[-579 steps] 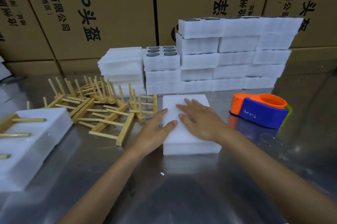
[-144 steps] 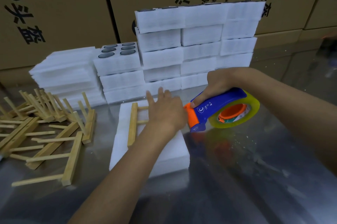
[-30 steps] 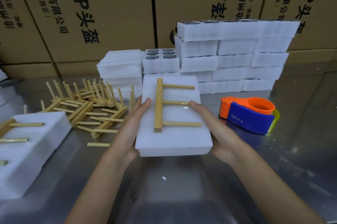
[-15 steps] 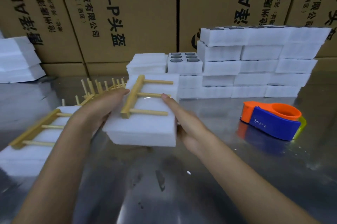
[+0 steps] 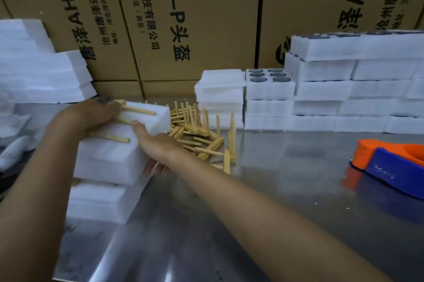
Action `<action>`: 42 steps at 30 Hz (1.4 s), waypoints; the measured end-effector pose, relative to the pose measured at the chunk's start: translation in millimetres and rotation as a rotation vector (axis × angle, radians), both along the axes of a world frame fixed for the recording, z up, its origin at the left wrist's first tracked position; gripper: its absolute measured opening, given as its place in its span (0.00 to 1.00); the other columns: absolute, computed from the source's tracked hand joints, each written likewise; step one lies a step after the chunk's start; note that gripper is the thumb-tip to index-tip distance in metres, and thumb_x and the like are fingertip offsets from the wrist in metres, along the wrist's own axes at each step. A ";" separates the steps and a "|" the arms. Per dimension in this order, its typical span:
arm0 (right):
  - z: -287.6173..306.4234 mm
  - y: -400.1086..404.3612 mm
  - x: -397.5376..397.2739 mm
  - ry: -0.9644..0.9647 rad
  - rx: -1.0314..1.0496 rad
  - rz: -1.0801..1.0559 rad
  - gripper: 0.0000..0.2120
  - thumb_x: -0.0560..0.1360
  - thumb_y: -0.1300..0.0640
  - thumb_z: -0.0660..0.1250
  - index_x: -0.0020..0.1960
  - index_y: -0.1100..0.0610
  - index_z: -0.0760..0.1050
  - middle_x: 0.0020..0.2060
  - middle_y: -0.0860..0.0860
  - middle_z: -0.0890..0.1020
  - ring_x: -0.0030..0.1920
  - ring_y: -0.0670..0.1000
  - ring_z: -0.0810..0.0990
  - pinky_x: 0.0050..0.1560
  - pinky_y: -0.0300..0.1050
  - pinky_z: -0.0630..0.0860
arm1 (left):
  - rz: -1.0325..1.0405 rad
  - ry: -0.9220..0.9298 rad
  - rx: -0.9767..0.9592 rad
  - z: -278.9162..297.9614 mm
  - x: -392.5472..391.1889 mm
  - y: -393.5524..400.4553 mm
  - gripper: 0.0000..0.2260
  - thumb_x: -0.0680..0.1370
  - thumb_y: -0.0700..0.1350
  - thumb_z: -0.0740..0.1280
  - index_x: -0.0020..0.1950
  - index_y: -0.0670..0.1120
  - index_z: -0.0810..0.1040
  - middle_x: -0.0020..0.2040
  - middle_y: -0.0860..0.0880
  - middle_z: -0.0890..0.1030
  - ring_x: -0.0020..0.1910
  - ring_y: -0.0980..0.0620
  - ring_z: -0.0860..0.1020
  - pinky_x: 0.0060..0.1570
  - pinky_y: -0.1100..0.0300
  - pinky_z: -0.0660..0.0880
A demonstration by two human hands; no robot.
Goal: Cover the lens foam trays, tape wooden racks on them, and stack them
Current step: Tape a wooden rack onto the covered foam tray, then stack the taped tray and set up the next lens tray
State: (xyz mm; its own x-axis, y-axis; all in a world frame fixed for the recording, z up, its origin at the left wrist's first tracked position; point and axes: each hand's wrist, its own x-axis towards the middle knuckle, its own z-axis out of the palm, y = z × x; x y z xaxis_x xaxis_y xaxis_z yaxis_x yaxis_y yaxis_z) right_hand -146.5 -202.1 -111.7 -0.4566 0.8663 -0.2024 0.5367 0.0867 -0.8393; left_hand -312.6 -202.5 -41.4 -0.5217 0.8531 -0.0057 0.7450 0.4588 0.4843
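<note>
A covered white foam tray [image 5: 114, 155] with a wooden rack [image 5: 124, 121] taped on top sits just above another taped tray [image 5: 98, 199] at the left. My left hand [image 5: 91, 116] grips its far left side over the rack's spine. My right hand [image 5: 156, 144] holds its right side, thumb on top and fingers curled underneath. An uncovered tray with dark lenses [image 5: 268, 84] tops a short stack behind. A blue and orange tape dispenser [image 5: 394, 167] lies at the right.
Loose wooden racks [image 5: 202, 137] lie heaped on the steel table [image 5: 275, 190]. Foam covers [image 5: 220, 95] are stacked beside the lens trays, with a wall of white trays [image 5: 358, 88] at right. More foam [image 5: 39, 70] sits far left. Cardboard boxes [image 5: 183, 17] stand behind.
Both hands have carried the taped tray further left and lowered it over the earlier taped tray. The view has swung left, leaving the tape dispenser at the right edge.
</note>
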 end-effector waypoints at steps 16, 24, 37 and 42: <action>-4.1 1.9 25.9 0.097 -0.097 0.054 0.30 0.81 0.34 0.46 0.62 0.59 0.68 0.46 0.62 0.86 0.28 0.52 0.75 0.31 0.41 0.70 | 0.017 0.542 0.086 -18.2 58.3 15.4 0.23 0.80 0.56 0.61 0.67 0.42 0.73 0.67 0.36 0.70 0.67 0.37 0.66 0.66 0.44 0.64; -10.7 33.0 121.4 0.273 0.155 -0.269 0.13 0.82 0.50 0.57 0.49 0.54 0.78 0.34 0.52 0.84 0.26 0.45 0.75 0.34 0.43 0.70 | -0.392 0.485 0.190 -45.7 151.1 43.9 0.24 0.79 0.55 0.62 0.73 0.49 0.69 0.73 0.43 0.67 0.73 0.42 0.62 0.71 0.43 0.56; -9.9 115.9 291.0 0.096 0.394 -0.710 0.06 0.79 0.52 0.61 0.54 0.50 0.75 0.48 0.49 0.80 0.49 0.54 0.80 0.46 0.45 0.75 | -0.749 0.514 0.378 -35.1 304.6 154.1 0.28 0.76 0.45 0.65 0.76 0.45 0.63 0.73 0.45 0.67 0.72 0.44 0.64 0.69 0.51 0.59; -15.7 136.9 319.4 0.115 0.371 -0.721 0.09 0.79 0.52 0.60 0.56 0.51 0.75 0.51 0.51 0.83 0.48 0.53 0.82 0.51 0.48 0.78 | -0.721 0.667 0.299 -32.0 330.7 205.3 0.28 0.75 0.47 0.68 0.73 0.45 0.65 0.73 0.42 0.65 0.72 0.42 0.63 0.70 0.51 0.58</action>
State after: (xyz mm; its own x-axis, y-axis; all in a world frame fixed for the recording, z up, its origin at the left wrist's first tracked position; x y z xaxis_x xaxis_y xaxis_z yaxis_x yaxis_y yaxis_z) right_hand 172.8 -65.2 -127.4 0.2377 0.9564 0.1698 0.4791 0.0366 -0.8770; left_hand 18.0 2.9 -73.4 0.2967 0.8837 0.3621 0.9550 -0.2761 -0.1087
